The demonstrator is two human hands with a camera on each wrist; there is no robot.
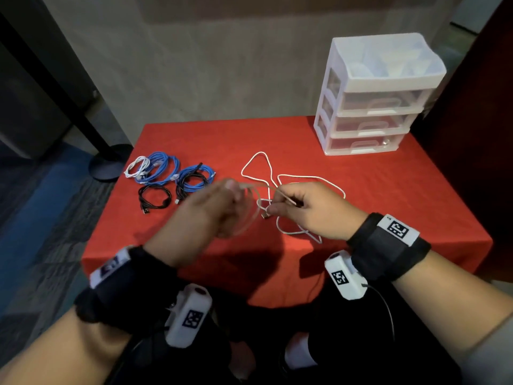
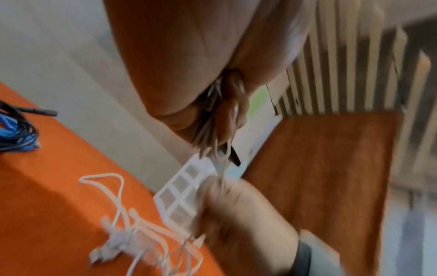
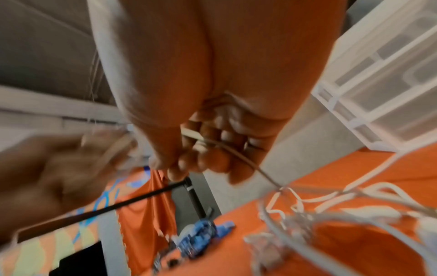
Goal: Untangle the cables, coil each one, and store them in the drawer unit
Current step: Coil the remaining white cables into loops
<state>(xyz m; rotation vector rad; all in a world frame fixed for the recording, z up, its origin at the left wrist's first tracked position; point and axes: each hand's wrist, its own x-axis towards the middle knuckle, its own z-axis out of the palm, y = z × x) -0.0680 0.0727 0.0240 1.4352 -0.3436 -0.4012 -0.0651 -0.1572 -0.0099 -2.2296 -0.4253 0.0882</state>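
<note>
Both hands work above the near middle of the red tabletop (image 1: 388, 190); the right hand (image 1: 308, 209) pinches the white cable (image 1: 305, 177) between thumb and curled fingers; the left hand (image 1: 219, 209), blurred, grips loops of that same cable; its loose length trails away toward the far edge, long axis roughly front to back; coiled cables (image 1: 166, 176) lie near the left edge; the drawer unit (image 1: 374, 107) stands at the far right corner, drawers closed.
</note>
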